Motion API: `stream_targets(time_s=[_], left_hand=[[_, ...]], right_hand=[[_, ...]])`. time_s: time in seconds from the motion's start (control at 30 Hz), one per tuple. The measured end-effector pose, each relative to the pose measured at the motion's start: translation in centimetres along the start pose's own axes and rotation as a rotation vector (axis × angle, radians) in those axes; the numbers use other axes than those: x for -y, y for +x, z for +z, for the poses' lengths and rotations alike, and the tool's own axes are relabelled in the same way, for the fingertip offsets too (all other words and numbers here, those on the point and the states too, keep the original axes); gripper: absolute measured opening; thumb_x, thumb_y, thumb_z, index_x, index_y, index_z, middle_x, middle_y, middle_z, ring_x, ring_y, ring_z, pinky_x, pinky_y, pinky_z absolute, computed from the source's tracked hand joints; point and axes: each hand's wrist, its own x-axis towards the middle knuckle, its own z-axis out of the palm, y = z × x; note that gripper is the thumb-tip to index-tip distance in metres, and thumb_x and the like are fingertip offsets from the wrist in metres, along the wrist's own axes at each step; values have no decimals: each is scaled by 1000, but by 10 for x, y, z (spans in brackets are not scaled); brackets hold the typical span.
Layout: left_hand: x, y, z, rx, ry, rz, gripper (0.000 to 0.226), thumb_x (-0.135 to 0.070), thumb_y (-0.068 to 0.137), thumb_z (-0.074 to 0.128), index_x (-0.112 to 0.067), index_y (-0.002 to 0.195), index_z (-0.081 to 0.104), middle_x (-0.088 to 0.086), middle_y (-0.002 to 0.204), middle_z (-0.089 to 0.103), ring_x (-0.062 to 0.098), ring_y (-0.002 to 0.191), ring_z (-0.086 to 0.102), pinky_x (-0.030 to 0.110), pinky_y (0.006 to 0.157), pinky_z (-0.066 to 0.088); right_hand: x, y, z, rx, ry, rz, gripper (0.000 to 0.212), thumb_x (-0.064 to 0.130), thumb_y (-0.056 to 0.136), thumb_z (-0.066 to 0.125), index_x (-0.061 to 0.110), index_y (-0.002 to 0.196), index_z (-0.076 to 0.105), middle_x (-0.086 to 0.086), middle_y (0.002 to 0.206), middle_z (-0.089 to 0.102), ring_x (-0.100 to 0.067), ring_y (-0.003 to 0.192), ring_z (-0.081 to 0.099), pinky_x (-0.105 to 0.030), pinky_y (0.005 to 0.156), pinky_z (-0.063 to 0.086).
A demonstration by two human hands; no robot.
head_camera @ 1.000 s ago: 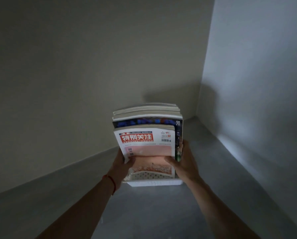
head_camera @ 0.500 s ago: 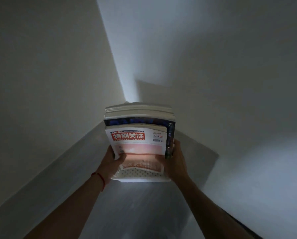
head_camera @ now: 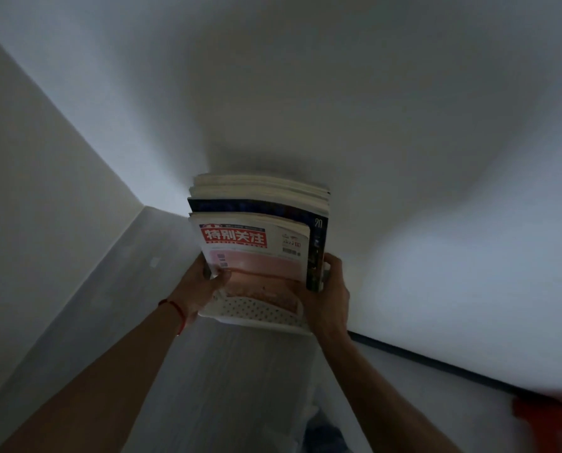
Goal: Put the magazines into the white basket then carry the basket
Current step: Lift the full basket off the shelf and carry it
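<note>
The magazines (head_camera: 256,237) already stand upright in the white basket (head_camera: 256,308), so I judge the loading done and only the carrying left. I hold the basket up in front of me, off the floor (head_camera: 227,387), near a wall corner. My left hand (head_camera: 204,282) wraps its left end, thumb pressed on the front cover. My right hand (head_camera: 330,295) clasps the right end, fingers (head_camera: 333,261) curled tight around the stack's edge.

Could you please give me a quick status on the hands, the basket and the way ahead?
Left hand and right hand grip the basket sides. Magazines upright inside. Walls close on both sides; floor ahead shows nothing in the way.
</note>
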Motion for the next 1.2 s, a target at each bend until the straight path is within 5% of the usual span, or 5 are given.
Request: stream_targets(time_s=[0.3, 0.5, 0.67, 0.83, 1.2], left_hand=[[-22, 48, 21, 52, 57, -5, 42, -16, 89, 67, -39, 123, 58, -11, 121, 65, 22, 116, 59, 54, 98, 47], [-7, 54, 11, -15, -6, -10, 67, -18, 80, 77, -41, 135, 47, 3, 131, 64, 26, 119, 62, 58, 95, 51], [33, 37, 16, -162, -87, -47, 31, -41, 96, 56, -33, 125, 63, 2, 121, 69, 30, 117, 63, 55, 99, 50], [31, 38, 31, -317, -32, 15, 30, -37, 99, 52, -24, 121, 66, 9, 116, 70, 26, 107, 67, 53, 96, 54], [21, 58, 32, -283, -59, -93, 22, -40, 98, 52, -52, 86, 68, -5, 98, 72, 19, 92, 69, 34, 61, 60]], right_hand=[[0, 30, -16, -31, 101, 23, 71, 47, 69, 81, 54, 121, 33, 29, 106, 54, 8, 94, 58, -6, 60, 45], [-30, 24, -45, 122, 381, 153, 74, 44, 85, 66, 49, 144, 23, 19, 139, 48, 1, 113, 57, -31, 91, 51], [-48, 12, -43, 275, 308, 199, 66, 51, 92, 45, 38, 152, 23, 3, 156, 37, 21, 113, 50, -15, 89, 45], [-42, 14, -18, 281, 249, 198, 75, 67, 90, 28, 38, 157, 9, -4, 157, 36, -35, 148, 29, -66, 114, 28], [-43, 24, -16, 190, 181, 151, 52, 63, 93, 27, 40, 137, 45, 7, 113, 69, -15, 102, 69, -41, 84, 59]])
